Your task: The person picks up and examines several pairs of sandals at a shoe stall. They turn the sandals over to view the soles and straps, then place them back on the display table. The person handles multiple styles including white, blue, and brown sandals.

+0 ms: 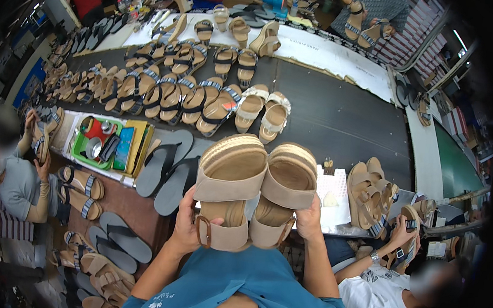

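Observation:
A pair of taupe platform sandals is held up side by side in front of my chest, toes pointing away. My left hand (187, 219) is closed round the outer side of the left sandal (225, 190), next to its brown buckle. On the other side my right hand (311, 219) grips the outer edge of the right sandal (287, 194). Both show wide straps, and the soles have a pale woven-looking band. The two sandals touch along their inner sides. Most of my fingers are hidden behind them.
Rows of strapped sandals (172, 97) and a white pair (275, 116) lie on the dark conveyor belt (344, 112). Grey flip-flops (164, 161) and a green tray (90, 161) sit at left. More beige sandals (366, 191) stand right. Co-workers handle sandals on both sides and across the belt.

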`<state>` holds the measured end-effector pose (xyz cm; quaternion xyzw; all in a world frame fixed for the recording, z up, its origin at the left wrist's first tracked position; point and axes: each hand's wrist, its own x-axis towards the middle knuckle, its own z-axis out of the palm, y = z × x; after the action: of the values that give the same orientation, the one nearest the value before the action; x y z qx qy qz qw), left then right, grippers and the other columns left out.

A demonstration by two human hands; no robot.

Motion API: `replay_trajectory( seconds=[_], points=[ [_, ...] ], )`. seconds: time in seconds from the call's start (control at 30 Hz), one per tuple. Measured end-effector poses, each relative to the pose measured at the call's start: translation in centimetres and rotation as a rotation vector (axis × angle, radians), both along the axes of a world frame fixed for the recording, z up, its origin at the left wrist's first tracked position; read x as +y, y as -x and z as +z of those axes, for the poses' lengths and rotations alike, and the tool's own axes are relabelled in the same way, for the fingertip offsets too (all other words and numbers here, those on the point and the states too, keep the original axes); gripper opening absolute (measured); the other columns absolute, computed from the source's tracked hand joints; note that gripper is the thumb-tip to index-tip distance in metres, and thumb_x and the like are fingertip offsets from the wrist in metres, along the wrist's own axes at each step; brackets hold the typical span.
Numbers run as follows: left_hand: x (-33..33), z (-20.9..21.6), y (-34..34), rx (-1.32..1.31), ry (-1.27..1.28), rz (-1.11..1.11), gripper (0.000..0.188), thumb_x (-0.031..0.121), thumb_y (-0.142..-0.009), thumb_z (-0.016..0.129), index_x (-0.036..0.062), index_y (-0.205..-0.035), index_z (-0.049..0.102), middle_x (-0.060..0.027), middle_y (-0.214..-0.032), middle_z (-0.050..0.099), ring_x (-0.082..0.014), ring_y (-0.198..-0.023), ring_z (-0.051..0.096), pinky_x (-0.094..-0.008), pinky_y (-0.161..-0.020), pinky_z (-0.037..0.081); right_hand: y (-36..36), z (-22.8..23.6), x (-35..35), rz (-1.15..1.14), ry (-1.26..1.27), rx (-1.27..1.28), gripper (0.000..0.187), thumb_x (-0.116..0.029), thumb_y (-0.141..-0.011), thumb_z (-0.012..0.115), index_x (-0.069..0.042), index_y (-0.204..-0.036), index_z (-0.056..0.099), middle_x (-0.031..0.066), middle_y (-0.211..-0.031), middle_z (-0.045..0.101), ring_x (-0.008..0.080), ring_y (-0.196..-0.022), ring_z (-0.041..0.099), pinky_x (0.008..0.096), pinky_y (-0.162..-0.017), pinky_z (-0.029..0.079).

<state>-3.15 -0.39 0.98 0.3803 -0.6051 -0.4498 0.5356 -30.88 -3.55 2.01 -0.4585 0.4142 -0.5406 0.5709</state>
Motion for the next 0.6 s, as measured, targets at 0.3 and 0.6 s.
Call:
replay_trajectory(
  seconds=[0.3,0.6],
  points=[
    [-1.5,5.3,-3.0,0.573,-0.244,-0.403,0.110,0.017,-0.068,0.087,-0.0013,-0.151,0.018,-0.0197,-0.152,0.032,-0.0300,-0.140,0.036,-0.0429,-0.114,0.030,1.2,8.2,-1.5,0.366,0.320,-0.398,0.064,-0.040,-0.099,0.052,0.008,-0.140,0.040,0.0150,-0.134,0.053,0.0215,-0.125,0.049,0.0353,-0.105,0.039],
    [-0.2,0.6,-3.9,0.872,-0.544,-0.237,0.121,0.035,-0.057,0.095,-0.0018,-0.150,0.026,-0.0175,-0.148,0.041,-0.0289,-0.136,0.042,-0.0429,-0.111,0.036,0.0,4.6,-1.1,0.247,0.129,-0.012,0.068,-0.044,-0.095,0.059,0.009,-0.136,0.047,0.0179,-0.125,0.060,0.0251,-0.116,0.058,0.0335,-0.099,0.044]
  ],
)
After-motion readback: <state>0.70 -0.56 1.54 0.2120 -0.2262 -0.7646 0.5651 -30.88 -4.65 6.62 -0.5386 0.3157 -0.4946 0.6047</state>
